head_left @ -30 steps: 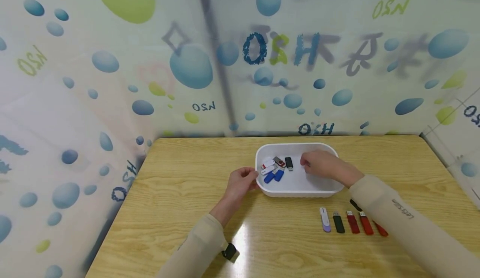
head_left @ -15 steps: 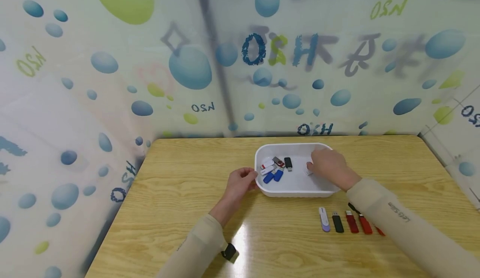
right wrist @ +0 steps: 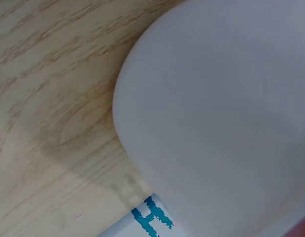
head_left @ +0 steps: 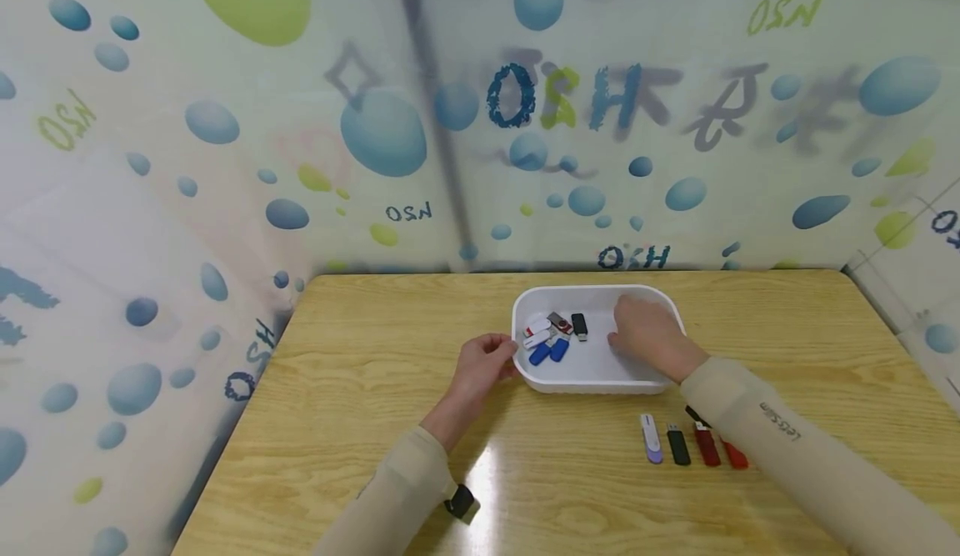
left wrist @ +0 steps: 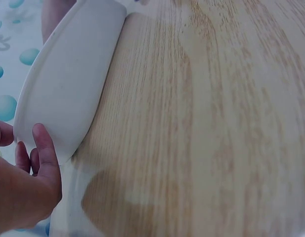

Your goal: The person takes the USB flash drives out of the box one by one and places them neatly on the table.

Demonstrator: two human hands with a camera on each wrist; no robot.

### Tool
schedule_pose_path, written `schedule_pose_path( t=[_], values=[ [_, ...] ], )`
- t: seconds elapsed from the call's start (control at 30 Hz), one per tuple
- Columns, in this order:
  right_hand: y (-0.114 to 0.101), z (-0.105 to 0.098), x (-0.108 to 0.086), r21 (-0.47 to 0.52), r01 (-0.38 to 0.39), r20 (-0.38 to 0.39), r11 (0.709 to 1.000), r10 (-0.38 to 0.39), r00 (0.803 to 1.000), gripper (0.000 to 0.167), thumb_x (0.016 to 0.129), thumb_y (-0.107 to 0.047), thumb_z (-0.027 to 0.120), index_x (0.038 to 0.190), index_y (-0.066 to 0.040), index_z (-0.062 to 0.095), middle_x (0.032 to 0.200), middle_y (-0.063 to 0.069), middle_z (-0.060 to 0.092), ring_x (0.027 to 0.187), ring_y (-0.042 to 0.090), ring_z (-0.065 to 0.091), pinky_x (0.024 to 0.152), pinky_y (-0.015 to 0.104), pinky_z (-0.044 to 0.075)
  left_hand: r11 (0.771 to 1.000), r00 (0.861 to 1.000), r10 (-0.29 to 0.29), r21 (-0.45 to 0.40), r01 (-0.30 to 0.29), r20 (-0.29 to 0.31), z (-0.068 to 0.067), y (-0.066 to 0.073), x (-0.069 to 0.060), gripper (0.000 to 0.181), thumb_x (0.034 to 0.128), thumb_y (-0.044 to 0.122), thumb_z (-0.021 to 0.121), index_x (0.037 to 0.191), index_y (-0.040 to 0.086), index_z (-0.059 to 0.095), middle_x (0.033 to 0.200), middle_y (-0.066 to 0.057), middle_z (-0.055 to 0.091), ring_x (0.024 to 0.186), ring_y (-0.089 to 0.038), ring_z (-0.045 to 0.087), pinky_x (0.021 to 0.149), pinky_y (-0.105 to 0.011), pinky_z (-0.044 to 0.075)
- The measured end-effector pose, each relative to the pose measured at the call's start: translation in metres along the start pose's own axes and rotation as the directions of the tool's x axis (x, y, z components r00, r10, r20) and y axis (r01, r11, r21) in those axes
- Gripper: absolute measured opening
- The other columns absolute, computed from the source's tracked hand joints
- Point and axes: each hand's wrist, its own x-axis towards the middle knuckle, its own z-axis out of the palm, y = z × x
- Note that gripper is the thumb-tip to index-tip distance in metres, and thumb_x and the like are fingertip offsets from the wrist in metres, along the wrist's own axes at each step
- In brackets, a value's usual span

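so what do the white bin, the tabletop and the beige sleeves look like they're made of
White bin: probably moulded plastic, smooth and softly satin; even colour, rounded corners.
Tabletop: wood or wood-look laminate, fairly glossy; grain runs across it and it reflects a bright streak. Which one, I can't tell.
Beige sleeves: matte fabric, likely stretchy; they fit close to the arms.
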Motion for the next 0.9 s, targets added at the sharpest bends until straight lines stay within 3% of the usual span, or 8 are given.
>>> schedule_pose_path(
  t=[0.13,0.4,0.67,0.9],
  values=[
    [0.0011,0.0009,0.0015,0.015,-0.003,0.005,1.000,0.003,1.000,0.028,0.094,-0.013,0.072,0.107,0.010,0.062,0.091,0.015,0.060,0.074,0.025,0.056,0.069,0.038,0.052,1.000,1.000,0.012,-0.001,-0.012,0.004,0.0008,0.0009,-0.0008,0.028,0.0977,0.011,0.065,0.118,-0.009,0.064,0.103,-0.012,0.063,0.081,-0.016,0.063,0.076,-0.028,0.062],
    [0.0029,-0.0002,0.0006,0.001,-0.015,-0.009,1.000,0.015,1.000,0.031,0.099,-0.023,0.068,0.104,0.008,0.068,0.087,0.013,0.065,0.075,0.024,0.057,0.078,0.043,0.057,1.000,1.000,-0.002,0.006,0.002,0.000,0.0006,0.0010,-0.0004,0.029,0.0974,0.011,0.064,0.119,-0.008,0.063,0.107,-0.014,0.063,0.084,-0.018,0.063,0.076,-0.028,0.061],
    [0.0051,0.0014,-0.0002,0.022,0.000,-0.005,1.000,0.000,1.000,0.017,0.093,-0.010,0.069,0.096,0.007,0.068,0.078,0.009,0.060,0.072,0.024,0.054,0.068,0.037,0.049,1.000,1.000,0.001,0.009,-0.001,-0.008,0.0011,0.0016,-0.0016,0.029,0.0971,0.011,0.064,0.119,-0.008,0.064,0.107,-0.014,0.064,0.084,-0.018,0.064,0.077,-0.029,0.062],
    [0.0073,-0.0022,-0.0024,0.073,-0.013,-0.003,0.997,0.013,1.000,0.016,0.092,-0.013,0.071,0.091,0.003,0.067,0.076,0.008,0.058,0.068,0.022,0.054,0.060,0.031,0.045,1.000,1.000,-0.001,0.021,0.001,-0.006,0.0007,0.0026,-0.0020,0.029,0.0976,0.012,0.064,0.120,-0.007,0.064,0.108,-0.014,0.064,0.084,-0.018,0.064,0.077,-0.029,0.062]
  ],
)
